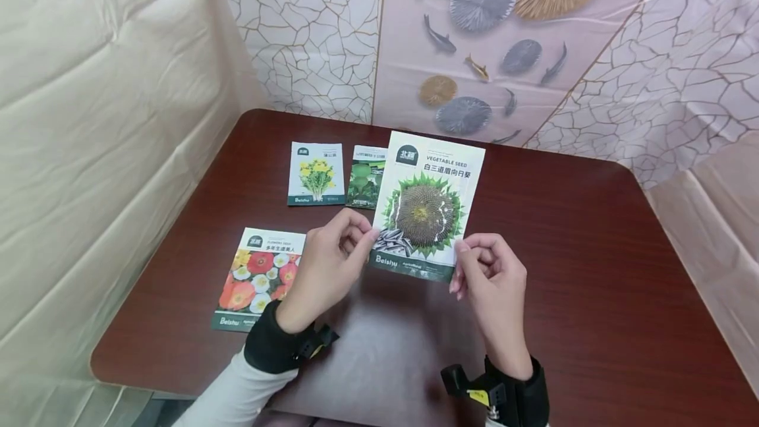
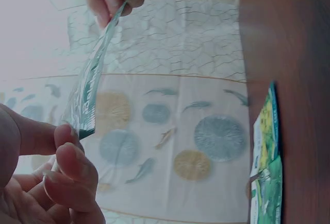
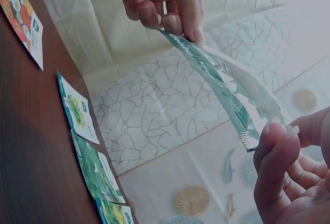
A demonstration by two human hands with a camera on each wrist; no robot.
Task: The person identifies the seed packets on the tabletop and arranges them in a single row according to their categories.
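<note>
Both hands hold up a sunflower seed packet (image 1: 428, 206) in the head view, its printed front toward the head camera. My left hand (image 1: 325, 270) pinches the packet's lower left edge between thumb and fingers. At the lower right corner, my right hand (image 1: 495, 288) pinches it the same way. Both wrist views show the packet nearly edge-on, slightly bowed and raised above the table. Beneath the left hand lies a poppy seed packet (image 1: 252, 282), partly covered by that hand.
Toward the back of the brown table (image 1: 581, 269) lie a yellow-flower packet (image 1: 316, 175) and a green vegetable packet (image 1: 364, 180), partly hidden behind the held one. Another packet (image 3: 116, 213) shows beyond them in the right wrist view. Patterned cloth (image 1: 308, 31) hangs behind the table.
</note>
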